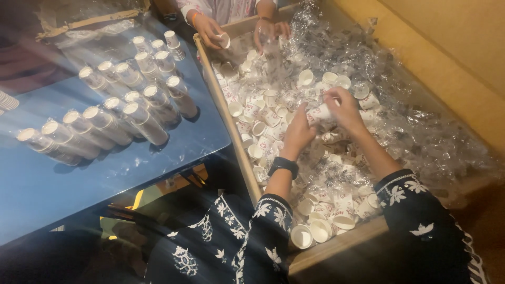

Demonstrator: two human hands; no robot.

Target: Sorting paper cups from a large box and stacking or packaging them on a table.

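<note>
Clearly both hands work over the wooden bin, which is heaped with loose white paper cups and clear plastic wrap. The right hand has its fingers closed around a short stack of cups, and the left hand meets the stack's near end, fingers curled against it. A good nesting needs rims aligned and pressed straight, I judge. Wrapped sleeves of cups stand on the blue desk; another person's hands work at the far end.

both arms reaching forward, left hand fingers curled, right hand fingers pinched, hands close together
</note>
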